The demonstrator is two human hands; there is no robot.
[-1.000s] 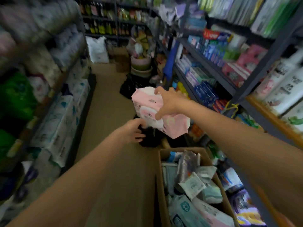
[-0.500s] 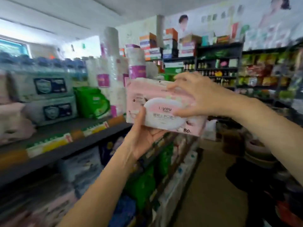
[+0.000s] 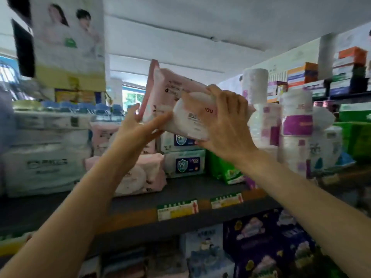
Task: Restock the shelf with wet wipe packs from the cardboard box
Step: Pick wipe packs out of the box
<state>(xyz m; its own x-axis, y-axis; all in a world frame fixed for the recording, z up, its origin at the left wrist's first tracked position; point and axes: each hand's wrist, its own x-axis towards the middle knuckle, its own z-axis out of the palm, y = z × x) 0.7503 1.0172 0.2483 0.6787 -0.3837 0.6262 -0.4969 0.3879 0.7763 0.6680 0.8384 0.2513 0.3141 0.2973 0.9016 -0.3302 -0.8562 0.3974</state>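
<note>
Pink wet wipe pack (image 3: 170,91) held up in both hands above the dark shelf (image 3: 200,189), tilted, white lid facing the camera, clear of the stock below. Right hand (image 3: 224,125) clamped over the pack's right end, fingers (image 3: 220,97) curled across the top and lid. Left hand (image 3: 136,129) against the pack's left lower edge, fingers straight and slightly spread, thumb along the underside of the lid. Directly beneath, two more pink packs (image 3: 140,173) stacked on the shelf, the left forearm crossing in front of them. Just right of those, two white packs with blue shield labels (image 3: 184,163), one on the other. Green packet (image 3: 224,169) leaning beside them, then tall white rolls with purple bands (image 3: 297,125) further right. Large white bundles (image 3: 44,167) at far left on the same shelf. Yellow and green price tags (image 3: 177,209) along the shelf's front edge. Dark blue patterned packs (image 3: 267,243) on the level below. Much of the picture softened by motion blur; small print unreadable.
</note>
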